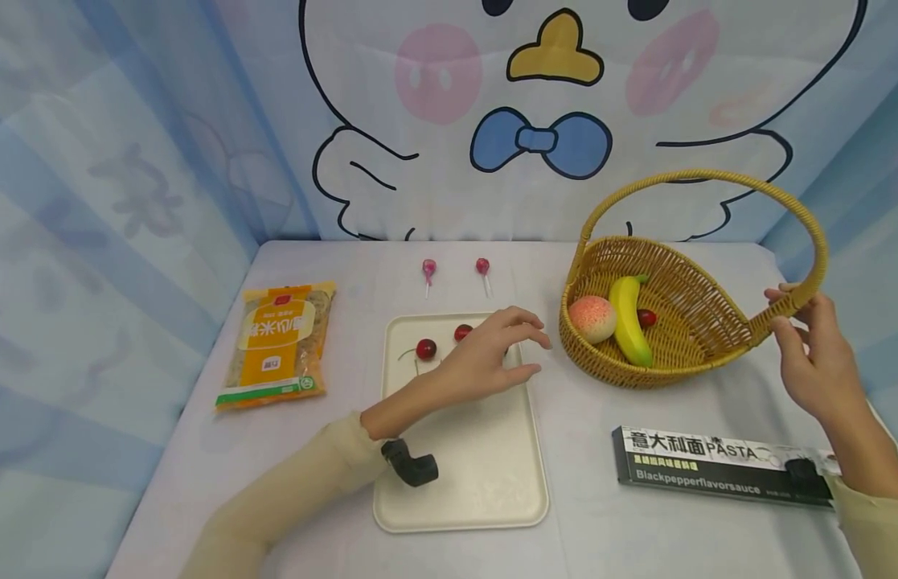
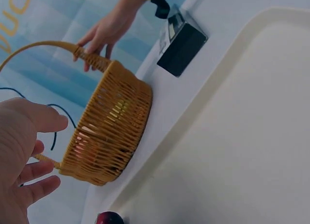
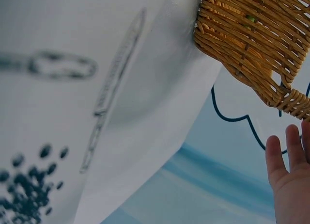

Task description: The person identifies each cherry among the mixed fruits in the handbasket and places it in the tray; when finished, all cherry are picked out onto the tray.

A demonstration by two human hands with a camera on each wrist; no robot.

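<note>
My left hand (image 1: 492, 354) hovers over the cream tray (image 1: 463, 498), its fingers loosely spread toward the basket and holding nothing. On the tray lie dark red cherries, one cherry (image 1: 425, 349) with its stem showing and another cherry (image 1: 462, 331) partly behind the hand. At the right, my right hand (image 1: 818, 354) holds the yellow wicker basket (image 1: 637, 376) where its handle meets the rim, thumb on the near side. Inside the basket are a peach (image 1: 592, 318), a banana (image 1: 626, 318) and a small red cherry (image 1: 646, 318). The left wrist view shows the basket (image 2: 109, 127) tilted.
A black pasta box (image 1: 716, 466) lies below the basket, under the right wrist. At the left lies an orange bag of grain (image 1: 278, 346). Two lollipops, one lollipop (image 1: 429, 269) and another lollipop (image 1: 482, 267), lie behind the tray. A printed curtain (image 1: 441, 193) hangs along the table's back.
</note>
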